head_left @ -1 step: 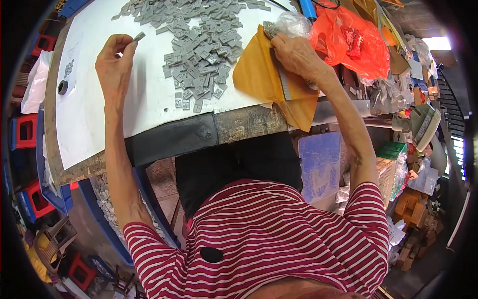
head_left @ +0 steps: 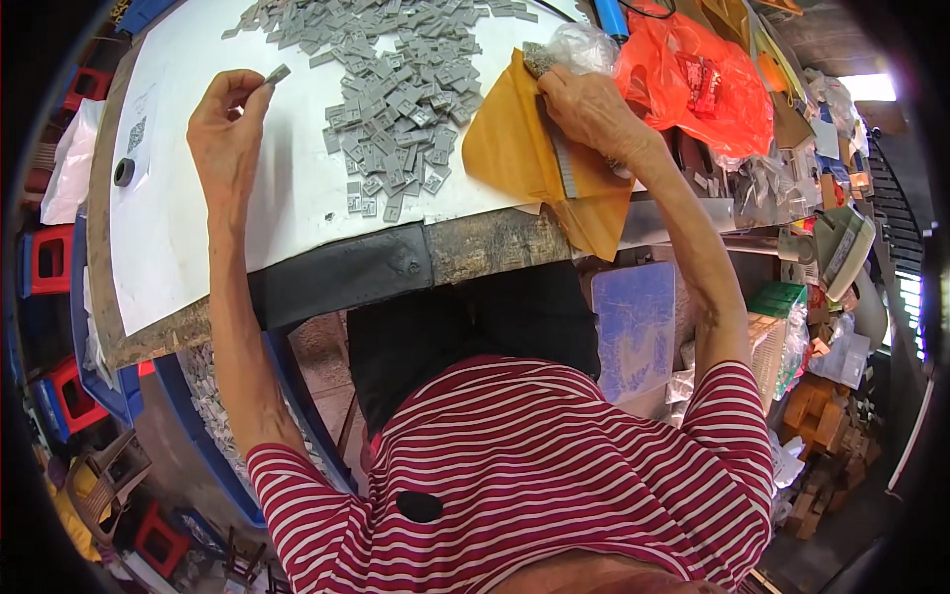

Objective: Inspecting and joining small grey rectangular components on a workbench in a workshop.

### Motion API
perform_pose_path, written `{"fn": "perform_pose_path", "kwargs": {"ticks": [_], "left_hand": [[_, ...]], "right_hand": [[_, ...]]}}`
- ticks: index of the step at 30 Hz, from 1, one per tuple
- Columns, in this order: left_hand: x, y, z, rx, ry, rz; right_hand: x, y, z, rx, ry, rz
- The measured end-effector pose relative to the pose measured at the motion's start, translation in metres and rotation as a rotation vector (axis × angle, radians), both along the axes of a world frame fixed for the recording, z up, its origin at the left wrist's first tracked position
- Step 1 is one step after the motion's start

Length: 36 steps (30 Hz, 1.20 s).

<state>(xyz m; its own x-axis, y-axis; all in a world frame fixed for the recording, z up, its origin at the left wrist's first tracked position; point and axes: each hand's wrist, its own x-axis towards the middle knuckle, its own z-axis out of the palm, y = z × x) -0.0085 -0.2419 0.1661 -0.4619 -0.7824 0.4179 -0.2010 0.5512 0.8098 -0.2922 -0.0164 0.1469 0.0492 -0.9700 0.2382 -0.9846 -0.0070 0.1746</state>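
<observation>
My left hand [head_left: 224, 129] is raised over the white-covered table [head_left: 198, 238], thumb and finger pinching a small flat grey plastic piece [head_left: 278, 74]. To its right, a large heap of similar grey pieces [head_left: 406, 109] spreads over the white sheet, with looser ones at its near end. My right hand [head_left: 594, 111] rests over yellow-brown paper [head_left: 510, 139], its fingers curled at a bundle of small grainy bits [head_left: 537, 61]. What those fingers hold, if anything, is hidden. A thin grey ridged strip [head_left: 566, 170] shows beside a fold of the paper.
A red plastic bag [head_left: 727, 109], a clear bag [head_left: 582, 48] and a blue cylinder [head_left: 612, 18] lie at the back right. A black ring [head_left: 124, 172] sits at the left. Below the table edge stands a blue bin [head_left: 203, 416] of pale pieces. Stacked clutter lines the right side.
</observation>
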Motion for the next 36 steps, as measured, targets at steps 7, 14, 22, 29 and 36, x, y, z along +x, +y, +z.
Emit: {"fn": "perform_pose_path", "kwargs": {"ticks": [7,14,22,29,36], "left_hand": [[0.015,0.050,0.003,0.263,0.219,-0.107],[0.015,0.078,-0.008,0.362,0.234,-0.156],[0.000,0.111,0.003,0.568,0.346,-0.278],[-0.008,0.137,0.003,0.711,0.317,-0.345],[-0.008,0.149,-0.005,0.739,0.317,-0.378]], "right_hand": [[-0.002,0.001,0.001,-0.045,-0.070,0.045],[-0.005,0.001,0.000,-0.049,-0.193,0.028],[0.011,0.013,0.014,-0.114,-0.875,-0.118],[0.068,0.023,0.050,0.080,-1.809,-0.235],[0.104,0.023,0.046,0.316,-2.143,-0.189]]}}
